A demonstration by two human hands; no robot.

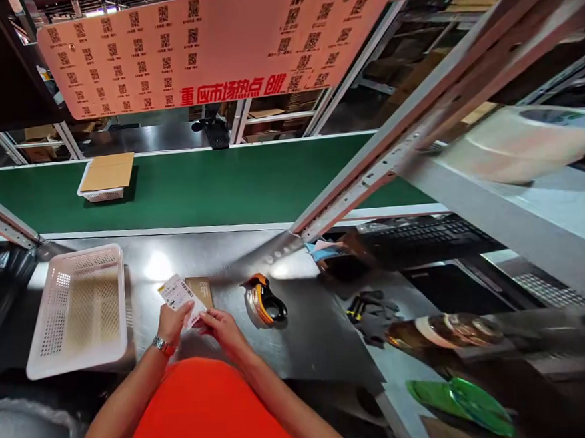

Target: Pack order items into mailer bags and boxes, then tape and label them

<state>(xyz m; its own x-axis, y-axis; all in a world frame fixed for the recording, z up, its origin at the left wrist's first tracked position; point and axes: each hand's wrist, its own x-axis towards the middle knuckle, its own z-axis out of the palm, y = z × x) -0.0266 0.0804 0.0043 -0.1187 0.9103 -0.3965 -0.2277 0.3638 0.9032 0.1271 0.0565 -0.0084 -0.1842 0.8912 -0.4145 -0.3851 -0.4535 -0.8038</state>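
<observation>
Between my two hands is a white printed label [178, 295] with a barcode. My left hand [172, 323] pinches its lower left side, and a watch sits on that wrist. My right hand [224, 329] pinches the label's lower right corner. Just behind the label, a small brown cardboard box [200, 291] lies on the metal table [311, 338], partly covered by the label and my fingers. To the right rests an orange and black tape dispenser [265, 302], apart from both hands.
A white plastic basket [121, 311] stands at the left. Beyond the table runs a green conveyor belt [210, 191] carrying a small basket with cardboard [107, 172] on top. At the right are a keyboard [429, 237], gloves [374, 313], a bottle [435, 332] and a slanted metal post [360, 181].
</observation>
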